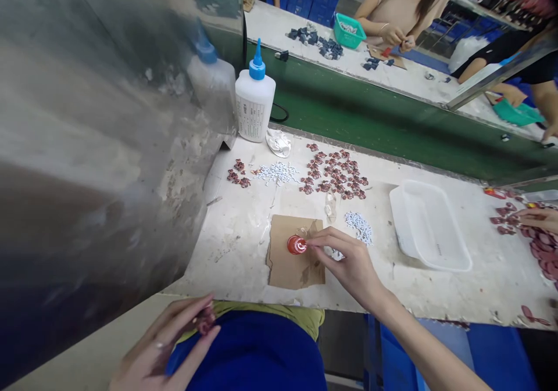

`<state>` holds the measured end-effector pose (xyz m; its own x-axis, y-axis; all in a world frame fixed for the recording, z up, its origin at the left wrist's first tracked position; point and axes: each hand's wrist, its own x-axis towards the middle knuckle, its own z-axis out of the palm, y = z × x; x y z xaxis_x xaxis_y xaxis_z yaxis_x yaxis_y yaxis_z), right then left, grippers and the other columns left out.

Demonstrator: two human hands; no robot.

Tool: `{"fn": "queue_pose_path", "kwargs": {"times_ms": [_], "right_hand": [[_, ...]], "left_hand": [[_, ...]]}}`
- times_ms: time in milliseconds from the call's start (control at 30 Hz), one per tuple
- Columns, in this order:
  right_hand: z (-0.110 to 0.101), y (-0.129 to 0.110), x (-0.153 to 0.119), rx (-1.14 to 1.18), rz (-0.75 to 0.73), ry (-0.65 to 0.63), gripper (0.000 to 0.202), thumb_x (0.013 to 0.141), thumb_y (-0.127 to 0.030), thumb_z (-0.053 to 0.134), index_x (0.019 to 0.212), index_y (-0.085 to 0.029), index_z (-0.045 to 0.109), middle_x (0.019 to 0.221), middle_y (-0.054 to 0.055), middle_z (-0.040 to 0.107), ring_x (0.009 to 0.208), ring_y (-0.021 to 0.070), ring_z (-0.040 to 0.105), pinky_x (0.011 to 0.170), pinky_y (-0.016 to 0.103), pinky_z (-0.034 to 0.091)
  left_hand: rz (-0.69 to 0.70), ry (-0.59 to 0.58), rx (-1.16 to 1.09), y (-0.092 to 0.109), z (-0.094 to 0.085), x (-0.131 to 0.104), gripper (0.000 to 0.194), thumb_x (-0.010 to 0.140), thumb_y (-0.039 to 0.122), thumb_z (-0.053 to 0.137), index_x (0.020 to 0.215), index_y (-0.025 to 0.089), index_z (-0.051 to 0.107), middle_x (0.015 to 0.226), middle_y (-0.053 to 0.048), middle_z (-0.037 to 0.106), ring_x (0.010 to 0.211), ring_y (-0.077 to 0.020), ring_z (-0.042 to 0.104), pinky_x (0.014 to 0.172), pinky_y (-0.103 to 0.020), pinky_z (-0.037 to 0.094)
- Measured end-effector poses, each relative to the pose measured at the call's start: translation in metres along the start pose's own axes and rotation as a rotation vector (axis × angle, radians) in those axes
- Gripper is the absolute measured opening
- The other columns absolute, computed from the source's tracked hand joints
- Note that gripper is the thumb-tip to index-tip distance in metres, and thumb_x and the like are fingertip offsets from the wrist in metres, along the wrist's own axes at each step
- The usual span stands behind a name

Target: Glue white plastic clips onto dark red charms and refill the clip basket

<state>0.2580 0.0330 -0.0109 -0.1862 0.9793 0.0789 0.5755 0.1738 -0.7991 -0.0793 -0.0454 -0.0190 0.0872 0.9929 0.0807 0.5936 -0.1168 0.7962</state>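
Note:
My left hand (159, 344) is at the table's near edge, thumb and fingers closed on a small reddish-brown figure piece (206, 320). My right hand (351, 260) pinches at the rim of a small red cap (296, 246) with white glue in it; whatever sits between the fingertips is too small to make out. Under the cap lies a torn piece of brown cardboard (285, 272). Right of it is a pile of small pale blue-white bits (358, 227). A second pile of pale bits (279, 173) lies farther back, near many brown figure pieces (335, 173).
A glue bottle with blue nozzle (256, 97) stands by the metal panel (131, 118) on my left. To the right is a white plastic tray (429, 225). Another person's hand (540, 219) is at the far right. Across the green divider (349, 109) people handle dark parts.

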Motion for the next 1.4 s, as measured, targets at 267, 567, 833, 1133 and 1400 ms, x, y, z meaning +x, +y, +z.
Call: {"fn": "queue_pose_path", "kwargs": {"times_ms": [267, 567, 833, 1133, 1400], "right_hand": [[0.001, -0.011, -0.007, 0.156, 0.136, 0.111, 0.009, 0.094, -0.027, 0.069, 0.092, -0.024, 0.077, 0.089, 0.005, 0.077, 0.083, 0.0207, 0.073, 0.073, 0.035, 0.062], [0.003, -0.041, -0.017, 0.337, 0.142, 0.123, 0.009, 0.094, -0.021, 0.071, 0.094, -0.027, 0.077, 0.09, 0.003, 0.075, 0.085, 0.018, 0.07, 0.075, 0.034, 0.059], [0.01, -0.065, -0.022, 0.342, 0.033, 0.164, 0.023, 0.091, -0.009, 0.07, 0.098, -0.029, 0.077, 0.087, 0.001, 0.075, 0.08, 0.0172, 0.071, 0.069, 0.033, 0.058], [0.017, -0.086, -0.018, 0.354, -0.091, 0.148, 0.03, 0.087, -0.002, 0.069, 0.101, -0.027, 0.075, 0.09, 0.003, 0.076, 0.09, 0.0205, 0.076, 0.077, 0.038, 0.066], [0.018, -0.091, -0.015, 0.432, -0.084, 0.1, 0.022, 0.087, -0.002, 0.069, 0.099, -0.018, 0.076, 0.091, 0.005, 0.077, 0.083, 0.0153, 0.075, 0.072, 0.028, 0.063]], "left_hand": [[0.184, 0.07, -0.077, 0.033, 0.045, 0.045, 0.018, 0.095, 0.017, 0.066, 0.11, 0.026, 0.07, 0.102, 0.005, 0.076, 0.088, -0.0035, 0.074, 0.091, -0.005, 0.056], [0.56, 0.138, 0.013, 0.058, 0.05, 0.065, 0.048, 0.081, -0.009, 0.071, 0.126, 0.006, 0.066, 0.112, -0.006, 0.074, 0.108, -0.0072, 0.068, 0.105, -0.013, 0.052], [0.446, -0.007, -0.124, 0.067, 0.044, 0.062, 0.044, 0.092, -0.001, 0.062, 0.133, 0.015, 0.061, 0.108, -0.002, 0.069, 0.099, -0.0043, 0.068, 0.096, -0.01, 0.057], [0.47, -0.01, -0.127, 0.081, 0.034, 0.066, 0.031, 0.09, 0.001, 0.066, 0.117, 0.017, 0.068, 0.104, -0.001, 0.072, 0.1, -0.0094, 0.067, 0.088, -0.021, 0.061], [0.465, 0.003, -0.215, 0.082, 0.034, 0.065, 0.031, 0.084, -0.005, 0.069, 0.112, 0.009, 0.069, 0.1, -0.004, 0.07, 0.095, -0.0099, 0.066, 0.083, -0.022, 0.06]]}}
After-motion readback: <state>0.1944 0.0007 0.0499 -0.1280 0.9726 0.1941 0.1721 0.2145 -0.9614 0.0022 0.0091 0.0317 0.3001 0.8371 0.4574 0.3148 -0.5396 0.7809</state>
